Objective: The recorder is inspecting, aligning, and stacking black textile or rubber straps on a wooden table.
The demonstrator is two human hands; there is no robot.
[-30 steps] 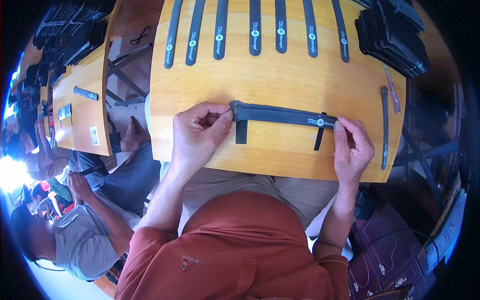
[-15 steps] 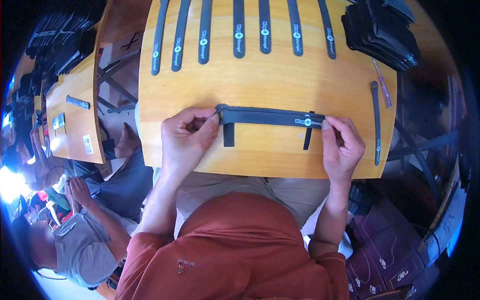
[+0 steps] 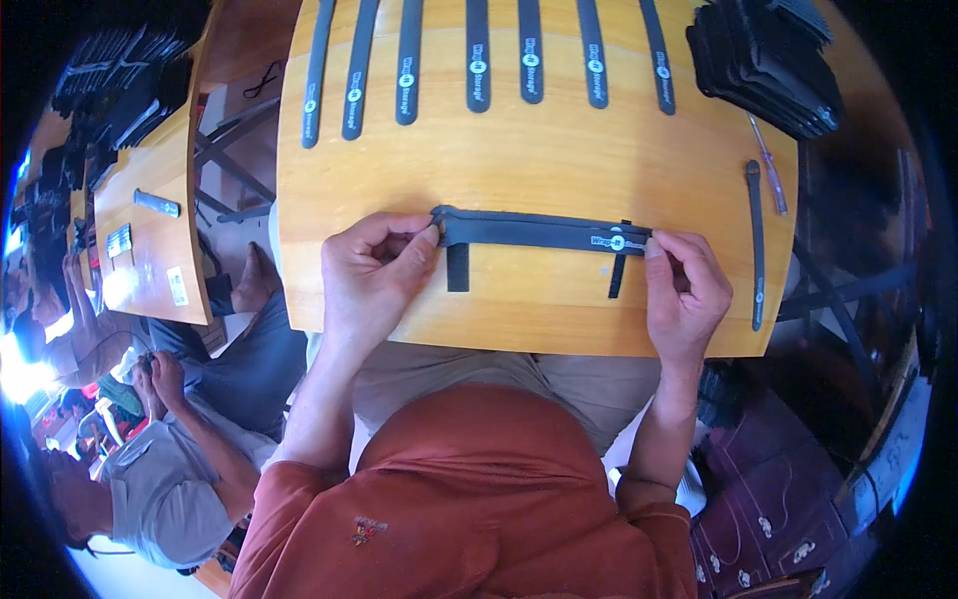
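Observation:
My left hand pinches the left end of a dark grey strap, near its metal ring. The strap's right end, by its white print, sits between the thumb and fingers of my right hand. It stretches level between both hands, folded along its length, over the near part of the wooden table. Beneath it, a short black strip sticks out near the left end. A narrower black strip crosses behind the right end.
Several grey straps lie in a row at the far side. On the right are a stack of black straps, a screwdriver and a narrow strap. A co-worker sits to the left by another table.
Both hands keep their hold on the strap, and it has hardly moved. My view has shifted very slightly. The co-worker's hands at the left have moved a little.

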